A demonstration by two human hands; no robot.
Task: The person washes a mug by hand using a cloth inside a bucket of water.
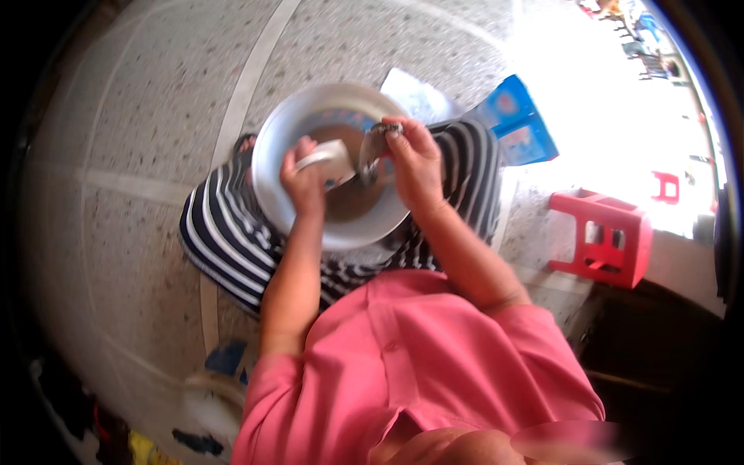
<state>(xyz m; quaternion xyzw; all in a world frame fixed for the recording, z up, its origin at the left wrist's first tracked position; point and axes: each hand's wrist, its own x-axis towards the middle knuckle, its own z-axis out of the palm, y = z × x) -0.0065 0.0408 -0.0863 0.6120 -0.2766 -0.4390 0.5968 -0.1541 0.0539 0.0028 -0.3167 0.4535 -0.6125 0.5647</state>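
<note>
A round white basin of murky brownish water sits between my knees. Over it, my left hand is closed around a white mug by its handle, tilted toward the middle. My right hand pinches a greyish-brown thing with a dark, speckled upper edge between thumb and fingers, just right of the mug. Blur hides exactly what it is. Shiny bits, perhaps drips, show below it. Both hands are above the water, and a small gap seems to part the mug from the greyish thing.
A blue packet and a whitish sheet or bag lie beyond the basin on the right. On the right, a red plastic stool lies on its side. A pale rounded container stands at lower left. Speckled floor surrounds me.
</note>
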